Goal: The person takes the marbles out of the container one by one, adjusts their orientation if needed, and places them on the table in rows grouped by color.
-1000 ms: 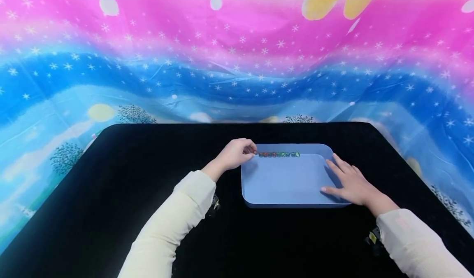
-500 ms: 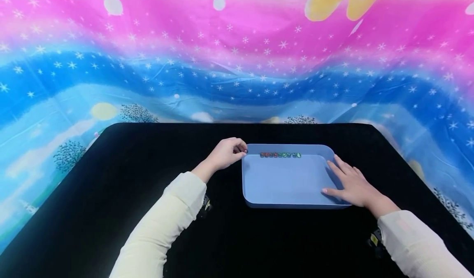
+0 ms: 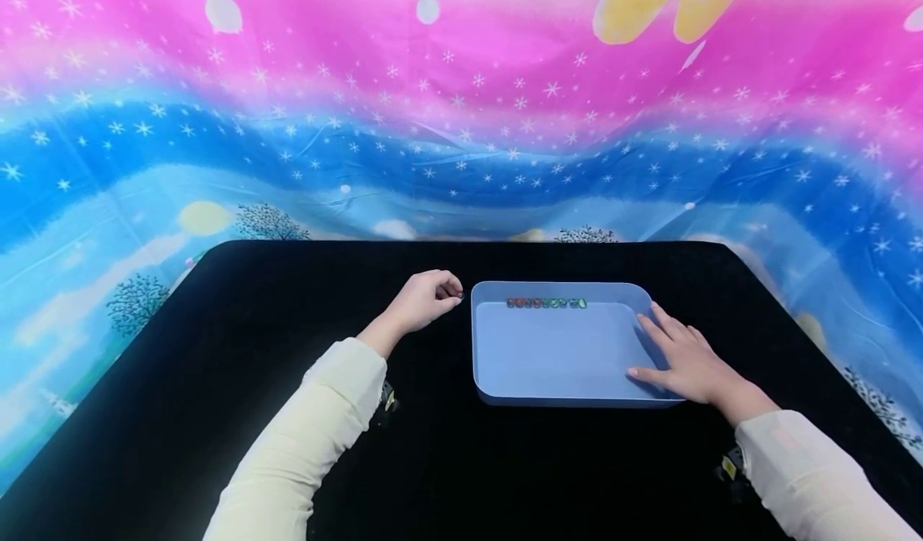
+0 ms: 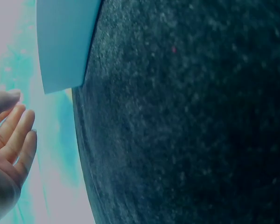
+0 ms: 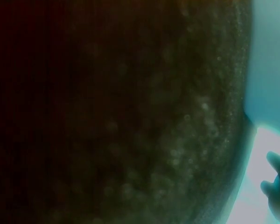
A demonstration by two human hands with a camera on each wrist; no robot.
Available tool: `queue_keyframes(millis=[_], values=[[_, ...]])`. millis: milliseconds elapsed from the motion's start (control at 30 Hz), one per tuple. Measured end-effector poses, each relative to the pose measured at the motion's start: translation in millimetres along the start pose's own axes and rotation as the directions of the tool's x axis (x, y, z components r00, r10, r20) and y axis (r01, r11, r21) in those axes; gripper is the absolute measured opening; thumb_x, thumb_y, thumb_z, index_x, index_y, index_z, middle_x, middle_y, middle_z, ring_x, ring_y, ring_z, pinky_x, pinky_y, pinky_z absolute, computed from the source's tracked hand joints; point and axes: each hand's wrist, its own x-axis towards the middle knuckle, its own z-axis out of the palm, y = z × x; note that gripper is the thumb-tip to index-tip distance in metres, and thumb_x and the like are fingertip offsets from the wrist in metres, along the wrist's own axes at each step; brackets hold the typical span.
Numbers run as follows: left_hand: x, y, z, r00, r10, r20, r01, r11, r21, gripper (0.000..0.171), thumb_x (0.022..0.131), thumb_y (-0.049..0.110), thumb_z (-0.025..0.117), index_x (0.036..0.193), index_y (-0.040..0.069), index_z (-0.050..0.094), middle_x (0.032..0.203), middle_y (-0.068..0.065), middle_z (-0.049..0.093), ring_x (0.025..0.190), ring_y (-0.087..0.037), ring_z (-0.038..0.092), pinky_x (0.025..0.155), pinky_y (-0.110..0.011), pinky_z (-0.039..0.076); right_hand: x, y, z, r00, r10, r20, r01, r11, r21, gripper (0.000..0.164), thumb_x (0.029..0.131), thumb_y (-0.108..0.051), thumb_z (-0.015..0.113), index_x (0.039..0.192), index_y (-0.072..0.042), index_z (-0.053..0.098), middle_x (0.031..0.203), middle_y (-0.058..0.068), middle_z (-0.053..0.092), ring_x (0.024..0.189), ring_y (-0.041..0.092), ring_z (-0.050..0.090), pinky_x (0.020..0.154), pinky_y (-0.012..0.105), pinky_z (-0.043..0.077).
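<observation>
My left hand (image 3: 425, 299) is just left of the blue tray (image 3: 562, 357), off its far left corner. Its thumb and fingertips pinch a small dark glossy marble (image 3: 461, 294), mostly hidden by the fingers. In the left wrist view the same hand (image 4: 11, 144) shows at the left edge, other fingers loosely extended; the marble cannot be made out there. Along the tray's far wall lies a row of several small glass marbles (image 3: 546, 303), reddish at left and green at right. My right hand (image 3: 681, 361) rests with spread fingers on the tray's right rim.
The tray stands on a table with a black cloth (image 3: 433, 461). Behind the table hangs a colourful curtain (image 3: 461, 108) with pink and blue bands. Black wrist cameras sit under both cream sleeves (image 3: 303, 421).
My left hand has moved left, from over the tray's far left corner to outside the tray, with the marble in its fingers. The right hand and the row have stayed in place.
</observation>
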Motion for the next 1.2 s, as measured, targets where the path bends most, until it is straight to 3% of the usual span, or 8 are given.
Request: queue_keyframes(millis=[400,667,1200], values=[[-5.7,-18.2,-4.5,0.999,-0.051,0.008,0.051,0.998,0.025,0.008,0.081,0.010,0.060,0.089,0.007,0.060,0.084,0.000,0.057,0.074,-0.011,0.055,0.066,-0.025,0.045,-2,-4,-1,1.000,-0.002,-0.001,0.002,1.000,0.025,0.088,0.078,-0.054,0.052,0.137,0.000,0.017,0.141,0.022,-0.002,0.123,0.044,0.007,0.090,0.062,0.006],[-8.0,-28.9,-7.0,0.999,-0.049,-0.017,0.050,0.998,0.041,0.005,0.079,0.007,0.062,0.084,0.006,0.060,0.080,-0.002,0.058,0.072,-0.012,0.056,0.066,-0.025,0.045,-2,-4,-1,1.000,-0.008,0.003,0.008,1.000,0.029,0.087,0.078,-0.053,0.052,0.137,0.001,0.016,0.141,0.022,-0.003,0.123,0.044,0.006,0.091,0.062,0.006],[-8.8,-46.5,-9.6,0.993,-0.113,0.032,0.110,0.990,0.093,0.006,0.079,0.007,0.061,0.085,0.005,0.059,0.080,-0.002,0.058,0.075,-0.015,0.054,0.067,-0.027,0.044,-1,-3,-1,1.000,-0.011,0.004,0.011,0.999,0.033,0.087,0.078,-0.052,0.053,0.137,0.000,0.015,0.141,0.022,-0.003,0.123,0.044,0.005,0.091,0.062,0.005]])
